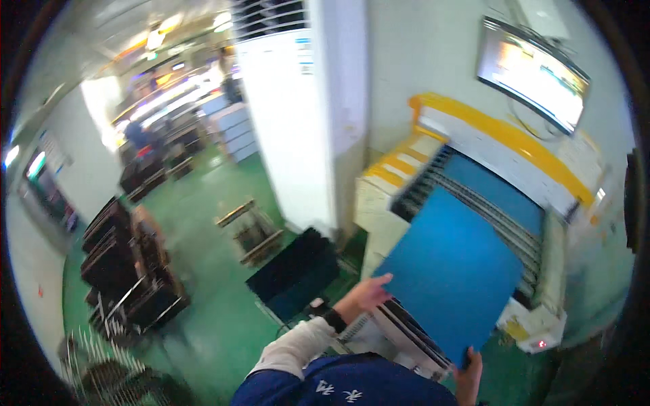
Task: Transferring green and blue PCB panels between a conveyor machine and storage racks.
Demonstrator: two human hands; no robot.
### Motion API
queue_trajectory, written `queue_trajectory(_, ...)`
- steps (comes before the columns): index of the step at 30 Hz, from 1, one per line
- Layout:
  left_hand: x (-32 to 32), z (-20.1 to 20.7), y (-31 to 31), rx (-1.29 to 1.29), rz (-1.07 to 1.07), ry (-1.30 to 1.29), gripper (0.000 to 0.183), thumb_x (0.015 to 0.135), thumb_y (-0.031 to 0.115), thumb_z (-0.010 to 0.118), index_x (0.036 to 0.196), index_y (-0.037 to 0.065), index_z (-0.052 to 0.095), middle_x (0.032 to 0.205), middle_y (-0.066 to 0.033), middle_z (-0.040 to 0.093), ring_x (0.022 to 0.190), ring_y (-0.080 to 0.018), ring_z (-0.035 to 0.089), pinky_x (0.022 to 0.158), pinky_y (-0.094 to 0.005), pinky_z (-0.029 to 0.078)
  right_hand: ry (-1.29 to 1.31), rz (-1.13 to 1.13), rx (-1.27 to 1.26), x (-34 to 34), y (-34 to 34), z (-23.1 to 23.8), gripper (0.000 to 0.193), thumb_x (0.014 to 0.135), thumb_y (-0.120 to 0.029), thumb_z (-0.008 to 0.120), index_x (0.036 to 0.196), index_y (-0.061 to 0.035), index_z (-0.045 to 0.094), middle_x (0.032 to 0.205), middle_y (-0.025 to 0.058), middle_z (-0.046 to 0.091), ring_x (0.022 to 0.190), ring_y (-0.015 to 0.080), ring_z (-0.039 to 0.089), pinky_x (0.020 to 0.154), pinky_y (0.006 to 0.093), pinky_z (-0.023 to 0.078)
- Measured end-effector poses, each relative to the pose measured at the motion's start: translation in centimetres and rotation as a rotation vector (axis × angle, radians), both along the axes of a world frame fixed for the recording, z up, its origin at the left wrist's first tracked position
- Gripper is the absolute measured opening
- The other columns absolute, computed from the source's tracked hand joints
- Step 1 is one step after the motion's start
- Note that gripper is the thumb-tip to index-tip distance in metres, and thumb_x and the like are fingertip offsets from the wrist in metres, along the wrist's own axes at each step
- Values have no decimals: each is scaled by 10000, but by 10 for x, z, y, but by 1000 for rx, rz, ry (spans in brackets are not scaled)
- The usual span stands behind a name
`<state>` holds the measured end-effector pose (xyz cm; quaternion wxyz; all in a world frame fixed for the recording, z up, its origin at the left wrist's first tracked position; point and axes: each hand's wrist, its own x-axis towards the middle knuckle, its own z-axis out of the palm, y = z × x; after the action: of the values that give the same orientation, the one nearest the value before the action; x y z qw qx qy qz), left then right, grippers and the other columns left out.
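Observation:
A large flat blue panel (453,264) lies tilted in front of me, its far part over the rollers of a white and yellow machine (501,139). My left hand (370,295), with a dark band at the wrist, holds the panel's left corner; some fingers are hidden under it. At the near right corner my right hand (470,371) grips the edge, with a dark fingertip covering on top. Behind this panel, a second blue panel (489,181) rests inside the machine's roller bed (521,240).
A dark rack (294,274) stands left of my arm, with a small wooden-edged cart (249,232) beyond. More dark racks (128,271) line the left side. A white cabinet (288,122) stands by the wall; a screen (535,74) hangs above the machine.

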<state>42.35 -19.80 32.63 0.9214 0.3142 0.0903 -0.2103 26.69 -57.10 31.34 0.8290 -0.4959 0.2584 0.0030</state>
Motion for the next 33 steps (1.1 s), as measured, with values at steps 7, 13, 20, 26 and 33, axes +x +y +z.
queue_trajectory(7,38,-17,16,-178,-99,-49,293,927,219,500,1178,67,498,1130,-85,573,946,-235,572,811,-390,471,-164,-187,223,58,-61,30,231,873,-218,586,1035,-54,578,1010,80,610,925,205,573,828,379,480)
queue_trajectory(13,59,-11,-12,-75,17,-26,276,922,231,512,1170,112,506,1108,-55,582,966,-226,553,739,-369,454,-245,-329,567,57,-122,-42,203,871,-218,596,975,-47,559,883,100,625,832,235,613,723,377,507)
queue_trajectory(20,89,-4,-18,-50,62,-44,300,921,212,519,1200,110,486,1139,-54,570,1001,-227,546,801,-382,447,-182,-407,490,80,-87,1,138,892,-173,544,862,-38,544,769,115,603,731,263,610,628,346,522)
queue_trajectory(26,105,-5,-26,-87,116,-14,245,906,195,553,1129,97,522,1146,-71,575,1033,-248,551,878,-414,456,-140,-470,448,84,-99,-4,128,893,-153,524,884,-26,540,791,116,607,730,263,612,638,349,527)
queue_trajectory(33,124,-19,-23,-116,99,-16,296,904,187,549,1176,81,496,1189,-74,555,1084,-253,529,910,-414,448,-157,-478,404,95,-103,-2,117,886,-168,534,900,-53,546,791,104,600,728,268,614,646,364,525)
